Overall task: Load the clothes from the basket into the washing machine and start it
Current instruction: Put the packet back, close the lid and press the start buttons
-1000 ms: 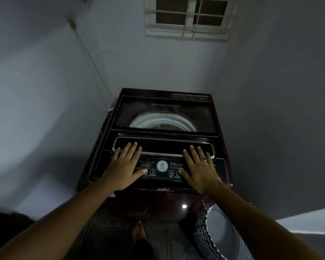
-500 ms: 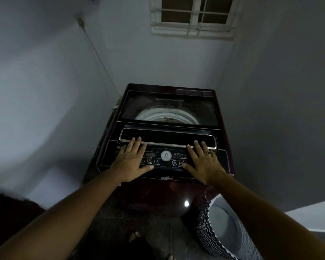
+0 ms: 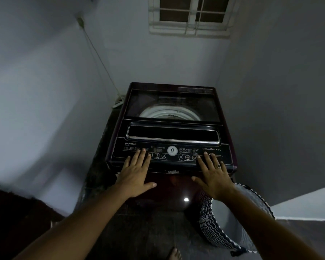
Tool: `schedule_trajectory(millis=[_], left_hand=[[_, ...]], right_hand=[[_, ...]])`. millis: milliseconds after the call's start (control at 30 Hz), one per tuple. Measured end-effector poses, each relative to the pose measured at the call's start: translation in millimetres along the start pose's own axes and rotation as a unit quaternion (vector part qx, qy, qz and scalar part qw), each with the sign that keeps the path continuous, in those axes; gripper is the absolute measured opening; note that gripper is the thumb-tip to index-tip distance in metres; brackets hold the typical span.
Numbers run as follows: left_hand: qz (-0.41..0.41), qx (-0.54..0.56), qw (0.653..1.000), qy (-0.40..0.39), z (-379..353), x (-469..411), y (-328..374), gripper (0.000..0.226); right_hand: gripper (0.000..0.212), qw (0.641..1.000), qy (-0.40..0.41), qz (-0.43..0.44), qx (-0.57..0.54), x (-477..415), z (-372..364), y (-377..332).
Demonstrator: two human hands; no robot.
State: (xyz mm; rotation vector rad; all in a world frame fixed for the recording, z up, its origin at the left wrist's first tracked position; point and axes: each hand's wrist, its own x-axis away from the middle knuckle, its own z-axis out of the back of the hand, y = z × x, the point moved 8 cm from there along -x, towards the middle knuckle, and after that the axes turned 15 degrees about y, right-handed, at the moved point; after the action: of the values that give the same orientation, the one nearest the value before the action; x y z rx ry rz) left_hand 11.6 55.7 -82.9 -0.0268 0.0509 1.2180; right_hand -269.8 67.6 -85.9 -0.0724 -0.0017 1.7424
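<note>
Left hand [image 3: 137, 174], right hand [image 3: 215, 176] lower over control panel [image 3: 176, 163], fingers straight

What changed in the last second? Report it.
The left hand and right hand slid back off the lid handle toward the person; their fingertips now lie on the control panel. Nothing gripped; lid still closed, basket still beside the washing machine.

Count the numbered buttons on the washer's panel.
2 in plain view: button 2 and button 3, left of the round badge. A third button, its number hidden, peeks from under the left hand's finger.
</note>
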Motion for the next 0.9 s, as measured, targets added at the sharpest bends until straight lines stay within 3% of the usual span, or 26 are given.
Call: schedule_trajectory(millis=[300, 500, 900], left_hand=[[0.025, 0.017, 1.000, 0.003, 6.4, -4.9, 2.1, 0.104], [0.008, -0.007, 0.999, -0.038, 0.2, -1.2, 1.2, 0.118], [0.004, -0.016, 0.999, -0.047, -3.1, -2.6, 1.4, 0.128]], right_hand=[[0.101, 1.000, -0.025, -0.002, -0.016, -2.2, 1.0, -2.3], [0.109, 0.999, -0.039, -0.003, -0.013, -2.6, 2.4, -4.8], [0.121, 0.996, -0.087, 0.002, -0.001, -5.1, 0.0, -5.2]])
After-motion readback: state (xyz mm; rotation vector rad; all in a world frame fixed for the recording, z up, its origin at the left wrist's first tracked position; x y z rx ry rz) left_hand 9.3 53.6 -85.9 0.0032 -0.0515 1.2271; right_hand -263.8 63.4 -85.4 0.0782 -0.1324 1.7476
